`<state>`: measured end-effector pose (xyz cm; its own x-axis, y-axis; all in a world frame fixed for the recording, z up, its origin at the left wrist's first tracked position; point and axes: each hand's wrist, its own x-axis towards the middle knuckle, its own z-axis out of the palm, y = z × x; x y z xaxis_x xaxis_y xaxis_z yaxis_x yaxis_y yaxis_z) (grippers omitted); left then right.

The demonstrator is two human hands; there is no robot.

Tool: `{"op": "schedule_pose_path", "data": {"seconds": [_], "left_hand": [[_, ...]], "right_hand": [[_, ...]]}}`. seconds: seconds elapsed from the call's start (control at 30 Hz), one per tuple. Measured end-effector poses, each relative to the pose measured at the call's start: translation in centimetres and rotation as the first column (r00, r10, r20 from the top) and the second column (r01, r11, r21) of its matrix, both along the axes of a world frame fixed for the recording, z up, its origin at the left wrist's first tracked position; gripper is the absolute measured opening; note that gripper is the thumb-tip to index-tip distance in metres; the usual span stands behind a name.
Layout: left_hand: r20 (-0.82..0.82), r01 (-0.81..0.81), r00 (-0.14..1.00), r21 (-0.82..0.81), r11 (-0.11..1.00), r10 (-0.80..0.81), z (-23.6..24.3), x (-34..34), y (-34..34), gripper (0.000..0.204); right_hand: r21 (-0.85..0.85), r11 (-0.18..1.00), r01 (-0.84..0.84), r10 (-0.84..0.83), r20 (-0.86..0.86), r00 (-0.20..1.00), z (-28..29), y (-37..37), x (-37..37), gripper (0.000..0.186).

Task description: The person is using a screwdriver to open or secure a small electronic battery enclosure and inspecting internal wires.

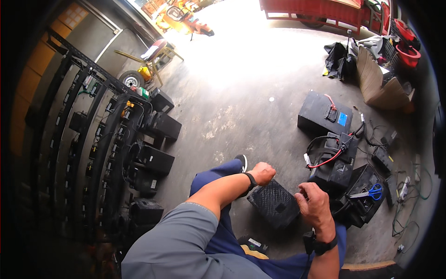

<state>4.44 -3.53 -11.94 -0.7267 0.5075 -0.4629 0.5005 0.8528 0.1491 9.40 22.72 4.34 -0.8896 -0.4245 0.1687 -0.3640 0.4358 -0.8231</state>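
In front of me on the floor sits a black box with a ribbed, textured top (pixel 274 203). My left hand (pixel 262 173) is closed into a loose fist just above its far left edge. Over its right edge is my right hand (pixel 314 204), with fingers curled together and the thumb close to them. Whatever is in either hand, if anything, is too small or hidden to make out. To the right, scissors with blue handles (pixel 374 191) lie on an open black case (pixel 360 209). Beside them stands a black battery pack with red and black cables (pixel 332 162).
A larger black battery box (pixel 323 114) stands behind the cabled one. Cords (pixel 409 204) trail along the right wall. Black metal racks (pixel 93 125) with several black boxes line the left. A cardboard piece (pixel 378 88) and a red cart (pixel 320 14) are farther back.
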Motion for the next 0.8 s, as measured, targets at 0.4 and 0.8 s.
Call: {"op": "schedule_pose_path", "data": {"seconds": [0.4,0.8], "left_hand": [[0.148,-0.474,0.865,-0.079,0.877,0.480,1.2,1.1,0.0,0.048],[0.126,-0.239,0.960,-0.103,0.965,0.251,5.5,0.1,-1.8,0.051]], "right_hand": [[-0.014,1.000,0.008,-0.007,0.007,1.000,-0.1,-0.1,0.1,0.024],[0.001,0.998,0.056,-0.056,-0.033,0.998,-1.3,0.3,-1.2,0.022]]}}
